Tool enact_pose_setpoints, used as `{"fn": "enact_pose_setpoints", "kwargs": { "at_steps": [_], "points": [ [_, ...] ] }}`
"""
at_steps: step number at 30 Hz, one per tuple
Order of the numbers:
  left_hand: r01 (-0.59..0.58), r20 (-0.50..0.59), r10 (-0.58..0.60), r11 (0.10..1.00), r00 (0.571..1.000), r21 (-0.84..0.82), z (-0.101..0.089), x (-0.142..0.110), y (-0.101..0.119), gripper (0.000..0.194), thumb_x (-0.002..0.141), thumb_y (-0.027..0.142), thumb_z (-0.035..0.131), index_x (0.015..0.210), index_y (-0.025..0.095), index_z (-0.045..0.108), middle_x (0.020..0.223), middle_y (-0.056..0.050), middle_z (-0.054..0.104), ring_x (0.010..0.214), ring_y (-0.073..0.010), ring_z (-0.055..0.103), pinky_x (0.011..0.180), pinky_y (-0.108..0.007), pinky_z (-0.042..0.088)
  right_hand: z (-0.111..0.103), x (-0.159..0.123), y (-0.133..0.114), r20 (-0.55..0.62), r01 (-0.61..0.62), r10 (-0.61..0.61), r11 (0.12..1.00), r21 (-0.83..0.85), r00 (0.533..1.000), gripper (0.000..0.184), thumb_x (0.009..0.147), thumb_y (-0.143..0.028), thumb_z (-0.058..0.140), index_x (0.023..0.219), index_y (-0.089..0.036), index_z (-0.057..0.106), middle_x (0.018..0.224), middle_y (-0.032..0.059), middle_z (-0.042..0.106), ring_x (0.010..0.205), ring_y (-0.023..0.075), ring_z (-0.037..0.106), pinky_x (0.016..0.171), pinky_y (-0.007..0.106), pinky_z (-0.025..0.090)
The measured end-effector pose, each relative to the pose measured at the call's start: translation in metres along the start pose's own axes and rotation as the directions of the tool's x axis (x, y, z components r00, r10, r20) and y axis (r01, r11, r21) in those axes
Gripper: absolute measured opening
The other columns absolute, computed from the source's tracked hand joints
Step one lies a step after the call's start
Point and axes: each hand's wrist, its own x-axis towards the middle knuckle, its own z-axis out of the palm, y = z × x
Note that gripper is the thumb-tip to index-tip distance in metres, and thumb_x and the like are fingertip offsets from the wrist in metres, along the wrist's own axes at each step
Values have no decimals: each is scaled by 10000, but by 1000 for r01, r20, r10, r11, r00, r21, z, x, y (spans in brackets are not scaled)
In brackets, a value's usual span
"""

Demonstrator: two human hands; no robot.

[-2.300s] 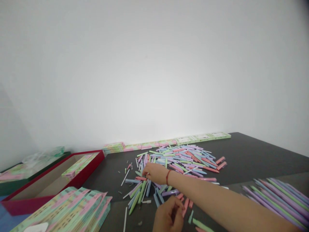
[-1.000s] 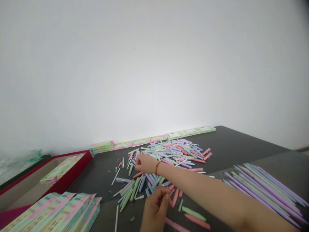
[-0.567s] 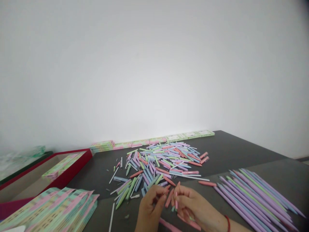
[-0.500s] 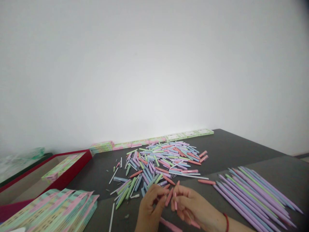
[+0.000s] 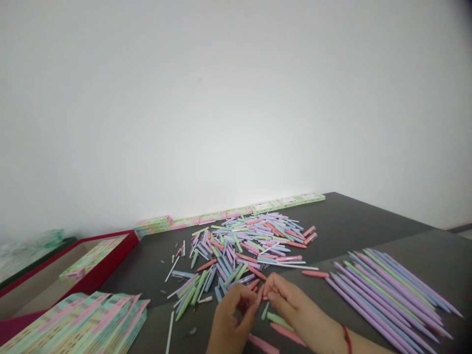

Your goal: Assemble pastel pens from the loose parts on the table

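Both my hands meet low in the middle, in front of a pile of loose pastel pen parts [image 5: 254, 241]. My left hand [image 5: 234, 314] has thumb and forefinger curled into a pinch on a small coral pen part [image 5: 260, 294]. My right hand [image 5: 289, 305], with a red band on its wrist, is closed at the other end of this piece; its fingertips are partly hidden. Beneath and beside my right hand lie a green piece [image 5: 279, 320] and a coral piece [image 5: 288, 334]. A pink piece [image 5: 263, 344] lies at the bottom edge between the wrists.
Long pastel pens [image 5: 391, 295] lie side by side at the right. Printed packs [image 5: 84, 319] fan out at lower left, by an open red box [image 5: 121, 253] holding more packs. Flat boxes [image 5: 287, 201] line the wall. Thin white sticks [image 5: 170, 330] lie about.
My right hand has turned and closed in toward my left fingers. The coral piece between them is now mostly covered. Green and coral pieces beside my right hand have come into view.
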Motion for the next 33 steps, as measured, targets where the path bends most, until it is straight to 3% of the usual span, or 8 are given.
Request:
{"fn": "enact_pose_setpoints", "kwargs": {
  "at_steps": [4,12,24,30,33],
  "points": [
    [-46,24,45,997,999,64,3,-1,1,106,827,157,548,732,196,574,702,11,547,626,-137,513,595,-215,398,3,-4,-2,76,-81,74,993,85,994,218,925,-455,411,975,-270,514,1108,19,521,983,190,502,771,306,482],
    [-97,28,94,987,995,127,5,-3,-2,117,834,143,520,729,194,531,677,31,497,608,-123,482,578,-210,373,5,-5,-1,111,-104,90,987,122,990,277,922,-506,411,1093,-311,508,1135,9,536,1064,204,504,844,349,463],
    [-62,10,62,996,998,59,5,-5,-5,106,849,200,534,756,191,583,690,23,524,609,-125,491,571,-212,371,4,-5,2,136,-121,100,981,152,986,316,928,-524,396,1187,-352,450,1235,4,516,1113,198,505,868,336,462],
    [-74,-13,75,997,997,29,8,-5,-12,119,856,214,519,758,198,586,694,28,524,598,-120,474,564,-211,351,3,-7,0,130,-130,115,986,108,985,336,937,-509,376,1227,-348,431,1253,20,504,1131,203,499,861,335,473],
    [-83,-10,83,996,996,34,7,-5,-11,121,858,209,514,757,202,581,692,31,520,587,-117,466,558,-209,348,4,-7,-5,132,-19,22,999,-26,991,374,953,-479,333,1275,-309,420,1207,58,532,1074,206,535,847,334,480]
  ]
}}
